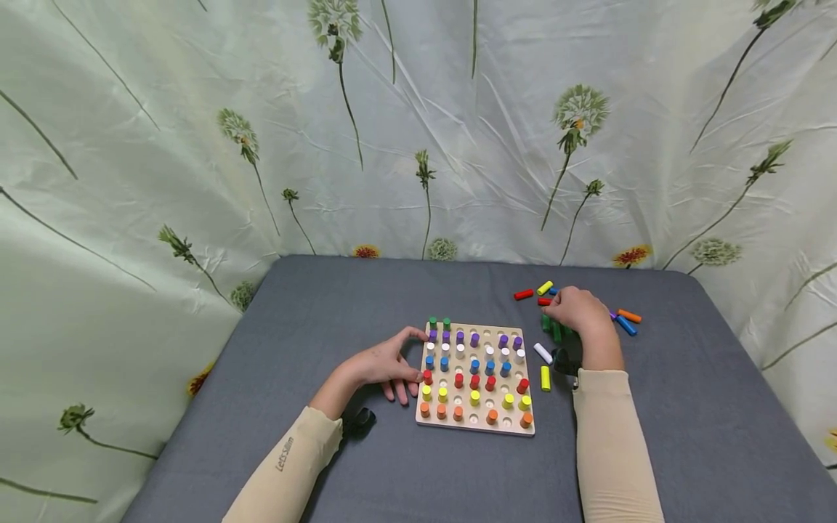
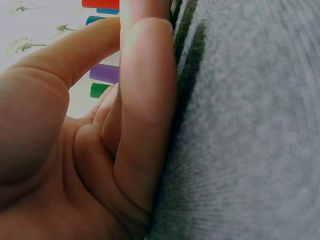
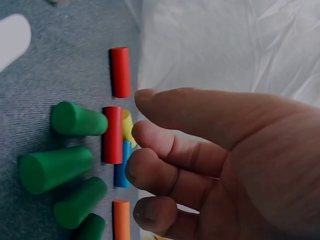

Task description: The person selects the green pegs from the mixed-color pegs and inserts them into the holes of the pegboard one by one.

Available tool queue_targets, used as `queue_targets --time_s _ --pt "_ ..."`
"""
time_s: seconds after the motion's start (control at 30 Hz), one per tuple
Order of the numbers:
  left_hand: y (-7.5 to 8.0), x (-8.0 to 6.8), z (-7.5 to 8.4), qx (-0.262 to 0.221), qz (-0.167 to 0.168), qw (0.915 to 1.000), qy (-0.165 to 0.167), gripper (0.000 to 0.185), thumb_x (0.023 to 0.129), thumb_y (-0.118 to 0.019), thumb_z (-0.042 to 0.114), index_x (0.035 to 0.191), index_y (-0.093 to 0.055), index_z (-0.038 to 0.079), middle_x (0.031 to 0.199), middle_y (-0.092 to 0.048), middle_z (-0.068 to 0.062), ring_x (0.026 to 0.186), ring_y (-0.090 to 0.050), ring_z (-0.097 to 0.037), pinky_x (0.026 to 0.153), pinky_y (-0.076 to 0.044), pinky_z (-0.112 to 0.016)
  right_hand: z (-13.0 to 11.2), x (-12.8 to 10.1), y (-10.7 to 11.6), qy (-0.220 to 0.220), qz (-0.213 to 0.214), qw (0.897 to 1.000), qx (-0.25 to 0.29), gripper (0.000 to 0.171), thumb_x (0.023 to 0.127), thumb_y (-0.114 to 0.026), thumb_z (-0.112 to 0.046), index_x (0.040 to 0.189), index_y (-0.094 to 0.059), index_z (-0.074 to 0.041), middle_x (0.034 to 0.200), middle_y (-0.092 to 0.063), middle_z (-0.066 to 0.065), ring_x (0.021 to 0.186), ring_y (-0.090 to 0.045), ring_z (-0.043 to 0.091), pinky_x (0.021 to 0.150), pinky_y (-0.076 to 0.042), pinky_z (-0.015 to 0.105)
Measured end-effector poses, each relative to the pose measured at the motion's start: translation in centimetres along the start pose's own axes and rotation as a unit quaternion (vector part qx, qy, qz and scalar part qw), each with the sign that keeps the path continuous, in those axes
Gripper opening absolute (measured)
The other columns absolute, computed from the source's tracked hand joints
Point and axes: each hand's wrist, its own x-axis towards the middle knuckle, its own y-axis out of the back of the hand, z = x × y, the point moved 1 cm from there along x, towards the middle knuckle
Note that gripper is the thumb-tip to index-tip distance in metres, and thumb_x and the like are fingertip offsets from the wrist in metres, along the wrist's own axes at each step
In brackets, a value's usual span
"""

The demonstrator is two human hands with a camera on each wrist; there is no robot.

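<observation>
A wooden pegboard lies on the table, its rows of upright pegs coloured green, purple, white, blue, red, yellow and orange from back to front. My left hand rests at the board's left edge, thumb by the red row and index finger reaching up beside the purple row. To the right of the board, my right hand hovers over loose green pegs. In the right wrist view its fingers are loosely bent, thumb apart, with nothing between them.
Around the right hand lie a white peg, a yellow peg, a red peg, a blue peg and an orange peg. Flower-printed cloth hangs behind the grey table.
</observation>
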Motion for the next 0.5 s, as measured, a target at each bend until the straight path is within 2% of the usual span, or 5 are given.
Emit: queue_targets --time_s 0.13,0.23,0.5 --pt "0.0 0.0 0.0 -0.003 -0.002 1.0 0.001 0.071 0.098 -0.075 0.019 0.153 -0.031 0.032 0.082 -0.08 -0.011 0.057 -0.073 -0.016 0.048 -0.055 -0.027 0.1 0.2 -0.5 -0.009 -0.004 1.0 -0.008 0.046 0.105 -0.061 -0.035 0.065 -0.049 -0.017 0.064 -0.04 -0.002 0.065 -0.046 0.018 0.07 -0.036 0.037" --pt "-0.1 -0.1 0.1 -0.002 -0.001 1.0 -0.001 0.071 0.098 -0.075 0.019 0.153 -0.031 0.031 0.081 -0.08 -0.011 0.056 -0.073 -0.015 0.048 -0.055 -0.027 0.1 0.4 -0.7 -0.015 -0.005 1.0 -0.011 0.045 0.105 -0.062 -0.035 0.066 -0.052 -0.015 0.067 -0.042 0.0 0.069 -0.048 0.02 0.069 -0.037 0.037" --pt "0.0 -0.1 0.1 0.0 -0.001 1.0 -0.002 0.07 0.099 -0.074 0.019 0.153 -0.031 0.031 0.081 -0.08 -0.01 0.056 -0.073 -0.015 0.047 -0.055 -0.026 0.1 1.1 -1.4 -0.033 -0.014 0.999 -0.033 0.034 0.104 -0.065 -0.037 0.085 -0.071 -0.009 0.091 -0.06 0.012 0.085 -0.057 0.028 0.074 -0.047 0.041"
